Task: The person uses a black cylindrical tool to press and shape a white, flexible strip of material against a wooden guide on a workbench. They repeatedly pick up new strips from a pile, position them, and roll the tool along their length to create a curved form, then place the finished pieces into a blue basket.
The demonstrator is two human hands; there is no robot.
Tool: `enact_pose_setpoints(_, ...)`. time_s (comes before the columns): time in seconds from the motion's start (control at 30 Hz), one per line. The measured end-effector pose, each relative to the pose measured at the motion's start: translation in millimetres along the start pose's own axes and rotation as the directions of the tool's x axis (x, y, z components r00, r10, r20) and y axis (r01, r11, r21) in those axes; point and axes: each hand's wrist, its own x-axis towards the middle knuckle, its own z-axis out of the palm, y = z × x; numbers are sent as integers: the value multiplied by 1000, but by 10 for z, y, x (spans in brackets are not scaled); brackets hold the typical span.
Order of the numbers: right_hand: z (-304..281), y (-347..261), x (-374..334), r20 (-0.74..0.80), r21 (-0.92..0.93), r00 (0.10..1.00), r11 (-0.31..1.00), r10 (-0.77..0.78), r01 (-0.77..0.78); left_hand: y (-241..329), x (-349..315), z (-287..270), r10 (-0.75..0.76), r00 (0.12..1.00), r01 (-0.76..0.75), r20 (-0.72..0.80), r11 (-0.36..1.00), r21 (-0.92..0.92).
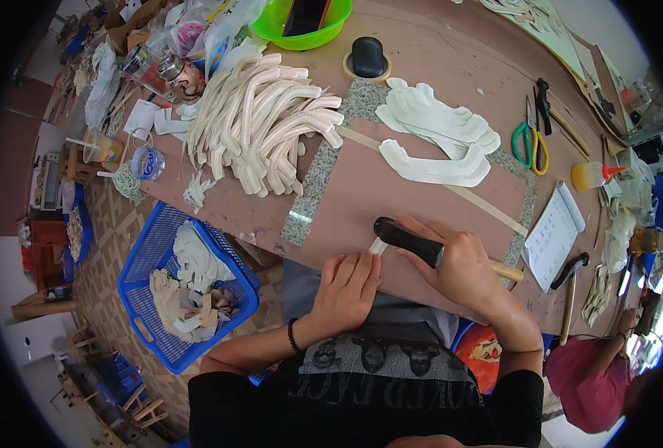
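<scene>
My right hand (466,265) is clenched around a hammer (414,243) — black head pointing left, pale wooden handle sticking out past my wrist — with the head resting just above a small pale strip (378,246) on the brown board (391,187) at the near edge of the worktop (451,60). My left hand (349,287) grips nothing; it lies flat, fingers together, fingertips touching the strip beside the hammer head. That closeness is the worry, I think: if the head lands a little off, it catches my fingertips, and if the strip slides under a light press, the blow falls on bare board instead. The piece sits near the worktop's edge too, so a skewed hit could flick it off towards the blue basket (141,299) of offcuts on the floor. Farther back lie a heap of curved cream pieces (260,123) and a flatter stack of white cut shapes (440,138), well apart from my hands — green-handled scissors (529,142) to the right.
</scene>
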Motion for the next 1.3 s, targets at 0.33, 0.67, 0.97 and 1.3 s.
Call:
enact_pose_setpoints(0.33, 13, -22, 37, 2, -29, 997, 996, -82, 82, 27, -32, -19, 20, 1000, -21, 10, 993, 120)
enact_pose_setpoints(0.67, 88, -88, 23, -6, -38, 988, 987, -156, 156, 9, -88, -5, -33, 999, 32, 9, 999, 21)
enact_pose_setpoints(0.97, 33, -13, -5, -160, 78, 987, 996, -22, 35, -30, -11, -38, 6, 1000, -6, 18, 1000, -20)
enact_pose_setpoints(1.3, -226, 328, -499, -207, 89, 884, 908, 420, -410, -113, 854, 122, 0, 996, 34, 90, 925, -378)
